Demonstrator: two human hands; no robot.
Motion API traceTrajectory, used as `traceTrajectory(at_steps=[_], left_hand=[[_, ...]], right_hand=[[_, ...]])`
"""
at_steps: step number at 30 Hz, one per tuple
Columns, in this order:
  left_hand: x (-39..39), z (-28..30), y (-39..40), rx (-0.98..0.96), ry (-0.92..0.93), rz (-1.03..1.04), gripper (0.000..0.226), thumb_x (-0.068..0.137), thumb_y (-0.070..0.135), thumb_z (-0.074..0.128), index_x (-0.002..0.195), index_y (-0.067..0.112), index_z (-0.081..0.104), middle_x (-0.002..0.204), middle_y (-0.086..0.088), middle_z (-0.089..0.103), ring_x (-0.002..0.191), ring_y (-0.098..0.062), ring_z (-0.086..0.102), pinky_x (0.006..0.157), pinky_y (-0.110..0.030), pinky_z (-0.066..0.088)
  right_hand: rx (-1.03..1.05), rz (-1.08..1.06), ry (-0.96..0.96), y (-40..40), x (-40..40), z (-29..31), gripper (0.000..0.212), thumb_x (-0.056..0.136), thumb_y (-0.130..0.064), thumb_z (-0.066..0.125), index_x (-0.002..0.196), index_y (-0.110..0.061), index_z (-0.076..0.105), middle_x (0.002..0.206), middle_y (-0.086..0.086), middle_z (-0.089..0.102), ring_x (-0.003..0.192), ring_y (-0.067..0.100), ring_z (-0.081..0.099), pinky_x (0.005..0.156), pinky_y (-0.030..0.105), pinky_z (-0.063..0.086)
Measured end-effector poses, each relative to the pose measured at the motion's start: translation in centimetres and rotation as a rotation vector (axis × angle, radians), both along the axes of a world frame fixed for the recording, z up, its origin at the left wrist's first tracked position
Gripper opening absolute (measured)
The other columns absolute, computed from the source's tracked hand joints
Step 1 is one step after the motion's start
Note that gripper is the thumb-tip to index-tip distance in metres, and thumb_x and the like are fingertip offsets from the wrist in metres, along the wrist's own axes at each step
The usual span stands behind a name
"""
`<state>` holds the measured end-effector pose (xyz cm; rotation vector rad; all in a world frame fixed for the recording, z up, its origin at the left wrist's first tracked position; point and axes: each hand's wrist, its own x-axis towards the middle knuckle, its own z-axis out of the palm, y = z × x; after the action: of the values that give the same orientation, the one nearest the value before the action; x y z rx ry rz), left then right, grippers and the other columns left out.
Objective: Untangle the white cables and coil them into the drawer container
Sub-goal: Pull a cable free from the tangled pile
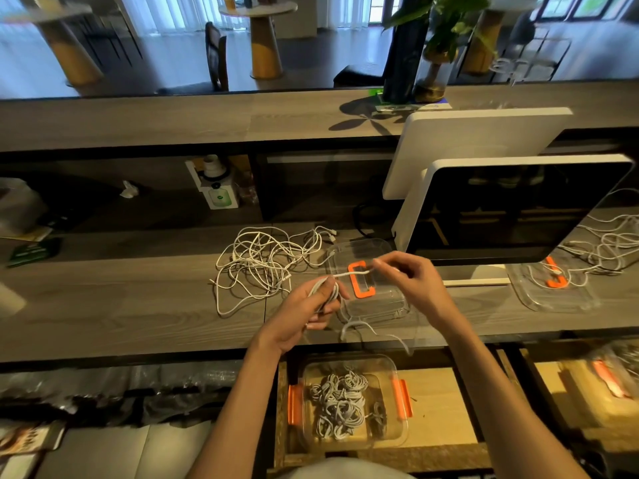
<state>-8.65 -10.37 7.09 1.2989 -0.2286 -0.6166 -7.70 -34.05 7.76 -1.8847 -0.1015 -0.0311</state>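
A tangle of white cables [262,264] lies on the grey wooden desk. My left hand [307,305] grips a small coil of white cable [328,292] above the desk's front edge. My right hand [404,274] pinches the free end of that same cable, stretched between both hands over a clear lid with an orange clip [359,281]. A loop of the cable hangs down below my hands. In the open drawer beneath sits a clear container with orange latches [397,375], holding several coiled white cables [342,406].
A white-framed monitor [511,209] stands at the right, a second one behind it. More white cables [608,247] and another clear lid [553,292] lie far right. A potted plant [435,46] is on the upper shelf. Boxes sit under the shelf at left.
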Motion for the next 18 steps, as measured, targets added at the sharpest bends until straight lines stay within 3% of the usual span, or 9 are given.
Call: traceTrajectory(at_steps=[4, 7, 10, 14, 18], left_hand=[[0.6, -0.2, 0.3, -0.01, -0.047, 0.218, 0.042, 0.106, 0.038, 0.041, 0.115, 0.003, 0.062, 0.07, 0.002, 0.044, 0.05, -0.006, 0.029, 0.042, -0.02, 0.02], [1.0, -0.4, 1.0, -0.055, -0.05, 0.452, 0.042, 0.103, 0.043, 0.043, 0.117, 0.008, 0.061, 0.076, -0.001, 0.051, 0.051, -0.005, 0.035, 0.042, -0.017, 0.026], [1.2, -0.5, 1.2, -0.105, -0.057, 0.641, 0.038, 0.106, 0.038, 0.042, 0.128, 0.015, 0.064, 0.086, 0.0, 0.061, 0.06, -0.004, 0.042, 0.044, -0.018, 0.027], [1.1, -0.3, 0.8, -0.212, 0.036, 0.772, 0.039, 0.108, 0.037, 0.04, 0.128, 0.018, 0.066, 0.099, 0.001, 0.069, 0.065, -0.005, 0.044, 0.046, -0.017, 0.029], [0.9, -0.1, 0.3, -0.276, 0.083, 0.847, 0.042, 0.106, 0.04, 0.04, 0.127, 0.013, 0.065, 0.111, -0.008, 0.072, 0.073, -0.006, 0.053, 0.055, -0.021, 0.034]], right_hand=[[0.015, 0.0, -0.026, -1.1, 0.1, 0.4, 0.018, 0.099, -0.032, 0.064, 0.104, -0.021, 0.077, 0.09, -0.002, 0.074, 0.087, 0.025, 0.066, 0.075, 0.032, 0.051], [0.007, 0.014, -0.023, -1.4, -0.3, 0.0, 0.017, 0.101, -0.024, 0.061, 0.109, -0.018, 0.075, 0.092, -0.006, 0.074, 0.088, 0.009, 0.068, 0.074, 0.019, 0.052], [-0.019, 0.066, 0.015, -1.5, -1.0, -1.1, 0.019, 0.101, -0.021, 0.061, 0.112, -0.017, 0.076, 0.084, -0.01, 0.07, 0.073, 0.0, 0.06, 0.064, 0.013, 0.045], [-0.017, 0.169, 0.09, -0.6, -1.7, -2.8, 0.015, 0.1, -0.022, 0.065, 0.112, -0.017, 0.073, 0.077, -0.012, 0.065, 0.07, 0.002, 0.056, 0.063, 0.016, 0.045], [0.0, 0.239, 0.106, 0.8, -2.5, -3.8, 0.008, 0.099, -0.02, 0.067, 0.104, -0.014, 0.068, 0.09, 0.0, 0.068, 0.072, 0.007, 0.06, 0.065, 0.021, 0.048]])
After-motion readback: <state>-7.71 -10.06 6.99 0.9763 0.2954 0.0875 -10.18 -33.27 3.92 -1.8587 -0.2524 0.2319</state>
